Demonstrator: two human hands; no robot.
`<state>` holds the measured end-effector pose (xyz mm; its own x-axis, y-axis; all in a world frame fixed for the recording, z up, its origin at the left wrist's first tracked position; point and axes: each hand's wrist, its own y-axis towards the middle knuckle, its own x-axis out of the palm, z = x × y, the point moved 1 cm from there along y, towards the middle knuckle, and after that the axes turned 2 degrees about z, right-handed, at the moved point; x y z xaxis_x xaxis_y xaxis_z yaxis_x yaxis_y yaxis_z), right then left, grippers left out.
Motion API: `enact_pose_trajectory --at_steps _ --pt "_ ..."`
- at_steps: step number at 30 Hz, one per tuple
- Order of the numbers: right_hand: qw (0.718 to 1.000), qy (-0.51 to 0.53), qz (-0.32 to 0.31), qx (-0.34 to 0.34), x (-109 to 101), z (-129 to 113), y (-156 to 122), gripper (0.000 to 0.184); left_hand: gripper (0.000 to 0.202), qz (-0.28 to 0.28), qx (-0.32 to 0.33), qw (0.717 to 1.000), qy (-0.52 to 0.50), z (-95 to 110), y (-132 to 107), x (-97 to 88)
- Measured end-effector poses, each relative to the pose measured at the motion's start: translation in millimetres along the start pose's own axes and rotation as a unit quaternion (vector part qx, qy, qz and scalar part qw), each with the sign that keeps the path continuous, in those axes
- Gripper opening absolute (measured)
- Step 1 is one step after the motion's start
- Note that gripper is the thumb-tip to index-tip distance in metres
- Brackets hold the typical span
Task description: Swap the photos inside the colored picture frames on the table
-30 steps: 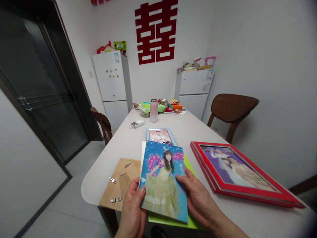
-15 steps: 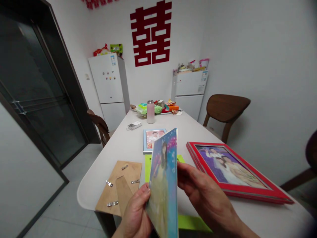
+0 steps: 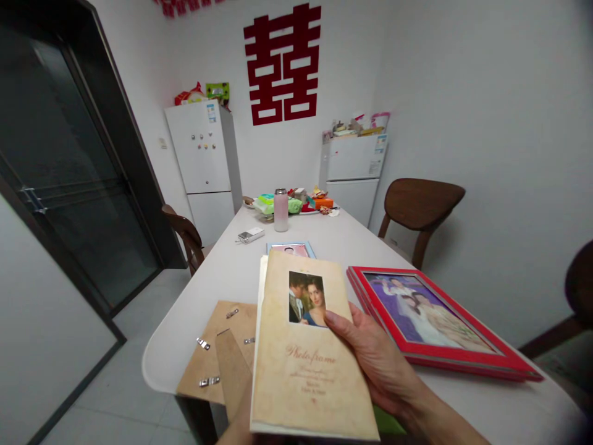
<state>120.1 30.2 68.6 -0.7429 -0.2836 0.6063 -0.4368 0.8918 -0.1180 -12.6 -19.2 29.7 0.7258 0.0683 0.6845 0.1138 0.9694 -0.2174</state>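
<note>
You've just flipped the cream "Photo frame" card (image 3: 301,377) over, so the side with the fairy-dress print is now facing down and a small couple photo sits on top. You're holding it up over the near end of the table (image 3: 204,278). Your right hand (image 3: 375,364) has it in a pinch, thumb pressed on the front and fingers tucked underneath. Your left hand (image 3: 236,434) is almost fully hidden behind the card, so I can't tell what its grip is doing. Just left of the card, the kraft backing board (image 3: 199,371) lies with its metal clips (image 3: 202,343) showing. On the right is the red frame (image 3: 445,353), and 1 blue frame (image 3: 301,247) peeks out from behind the card.
</note>
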Motion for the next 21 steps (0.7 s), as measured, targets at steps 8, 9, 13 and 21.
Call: enact_pose_trajectory --at_steps 8,9,13,21 --pt "0.985 -0.15 0.074 -0.05 -22 3 6 0.046 0.032 -0.002 0.044 0.999 0.017 8 14 5.2" --pt "0.981 -0.171 0.071 -0.048 -23 4 7 0.044 0.032 0.005 0.047 0.999 0.025 4 15 4.4" --pt "0.966 -0.231 0.097 -0.054 -27 5 9 0.037 0.033 0.021 0.056 0.997 0.048 -6 20 1.0" --pt "0.982 -0.152 0.111 -0.021 -37 11 11 0.044 0.031 0.062 0.071 0.989 0.117 1 39 1.6"
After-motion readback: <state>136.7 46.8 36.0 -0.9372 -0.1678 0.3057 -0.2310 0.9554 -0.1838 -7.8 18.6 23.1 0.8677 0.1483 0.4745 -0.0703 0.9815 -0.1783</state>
